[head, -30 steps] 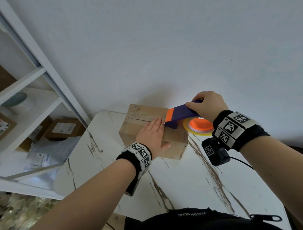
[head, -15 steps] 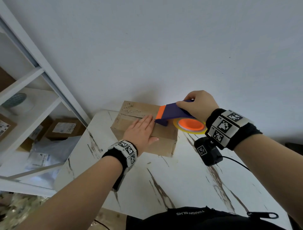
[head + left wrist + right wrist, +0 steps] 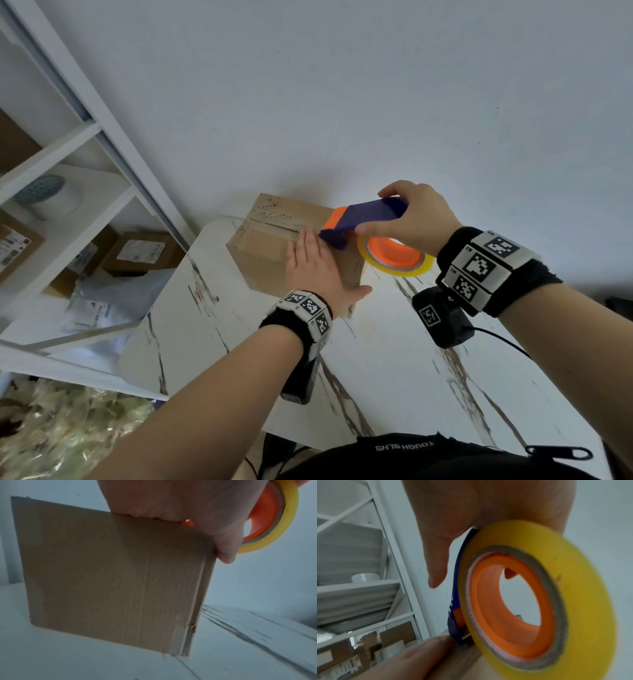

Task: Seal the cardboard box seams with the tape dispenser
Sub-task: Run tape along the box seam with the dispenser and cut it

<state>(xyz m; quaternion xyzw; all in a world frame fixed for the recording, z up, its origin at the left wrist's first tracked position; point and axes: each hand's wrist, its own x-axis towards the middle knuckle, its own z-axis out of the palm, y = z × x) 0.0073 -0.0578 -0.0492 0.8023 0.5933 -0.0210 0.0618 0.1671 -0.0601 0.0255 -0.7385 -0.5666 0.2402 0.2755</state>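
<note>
Cardboard box (image 3: 274, 253) at the table's (image 3: 394, 359) far edge looks light and likely to skid, so the left hand (image 3: 317, 270) presses flat on its top while the right hand (image 3: 416, 219) grips the tape dispenser (image 3: 363, 221) handle, nose on the box's top.

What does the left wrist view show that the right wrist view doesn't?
Only the left wrist: the box's whole near side standing on the table, with the left hand's thumb hooked over its right edge.

Only the right wrist: the right hand gripping the dispenser's blue body, its nose down at the box top beside the left fingers, and the shelf with parcels.

Both: the yellow tape roll on its orange hub.
</note>
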